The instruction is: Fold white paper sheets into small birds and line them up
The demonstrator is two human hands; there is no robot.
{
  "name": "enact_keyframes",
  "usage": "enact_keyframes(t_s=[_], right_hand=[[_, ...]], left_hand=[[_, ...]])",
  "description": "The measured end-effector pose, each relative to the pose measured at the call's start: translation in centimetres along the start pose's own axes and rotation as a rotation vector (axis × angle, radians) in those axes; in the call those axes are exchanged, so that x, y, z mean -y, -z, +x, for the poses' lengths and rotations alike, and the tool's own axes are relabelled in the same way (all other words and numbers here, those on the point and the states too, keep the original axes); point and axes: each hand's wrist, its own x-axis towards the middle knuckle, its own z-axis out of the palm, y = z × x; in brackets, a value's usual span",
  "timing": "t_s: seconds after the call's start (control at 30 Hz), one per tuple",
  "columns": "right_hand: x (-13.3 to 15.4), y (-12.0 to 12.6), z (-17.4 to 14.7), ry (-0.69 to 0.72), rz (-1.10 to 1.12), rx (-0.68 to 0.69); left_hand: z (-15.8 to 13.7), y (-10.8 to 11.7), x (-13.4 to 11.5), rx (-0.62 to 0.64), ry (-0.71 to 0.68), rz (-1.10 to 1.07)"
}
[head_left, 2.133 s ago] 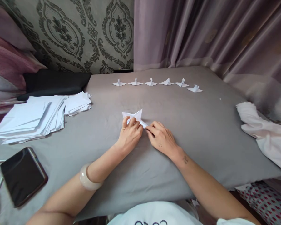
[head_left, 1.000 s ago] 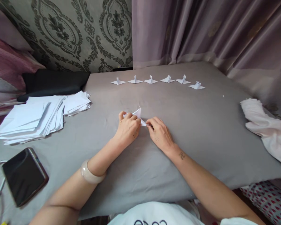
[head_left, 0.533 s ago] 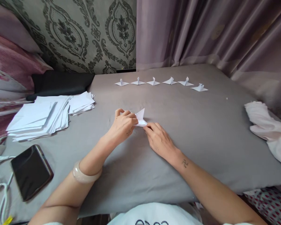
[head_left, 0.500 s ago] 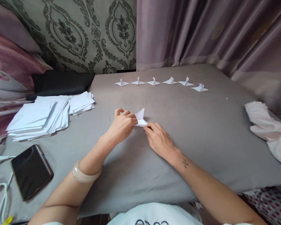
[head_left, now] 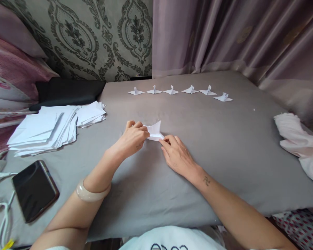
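Note:
Between my hands, at the middle of the table, is a white folded paper (head_left: 154, 132) with one pointed flap standing up. My left hand (head_left: 135, 135) is closed over its left end, and the fingers hide that part. At the lower right corner, my right hand (head_left: 176, 151) pinches the paper between thumb and fingertips. Beyond them several small folded paper figures (head_left: 171, 91) with flat pointed wings and upright middles stand in a row.
Stacks of white paper sheets (head_left: 45, 128) lie at the left, before a black flat case (head_left: 70, 91). Nearer are a phone (head_left: 35, 191) and white cables (head_left: 5, 211). A pale crumpled cloth (head_left: 299, 142) lies at the right edge of the grey-covered table (head_left: 224, 146).
My left hand has slid slightly left along the paper, uncovering more of its middle. The right hand stays at the lower right corner.

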Motion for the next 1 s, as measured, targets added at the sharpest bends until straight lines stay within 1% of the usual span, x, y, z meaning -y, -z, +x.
enact_keyframes(t_s=[0.2,0.43,0.57,0.7,0.83,0.9,1.0], right_hand=[[0.0,0.0,0.1,-0.003,-0.035,0.023],[0.2,-0.2,0.3,-0.024,-0.066,0.042],[0.4,-0.3,0.5,-0.029,-0.087,0.031],[0.5,-0.2,0.5,-0.011,-0.094,0.031],[0.6,0.2,0.2,0.001,-0.068,0.041],[0.7,0.4,0.1,0.006,-0.058,0.043],[0.7,0.6,-0.1,-0.003,-0.065,0.055]], left_hand=[[0.5,-0.4,-0.6,-0.073,0.101,-0.024],[1.0,-1.5,-1.1,-0.127,0.175,-0.005],[1.1,-1.8,-1.2,-0.139,0.165,-0.02],[1.0,-1.7,-1.1,-0.099,0.148,-0.074],[0.9,-1.6,-0.9,-0.057,0.045,-0.111],[0.9,-1.9,-1.1,-0.093,-0.007,-0.075],[1.2,-2.5,-1.5,-0.243,-0.004,0.036]])
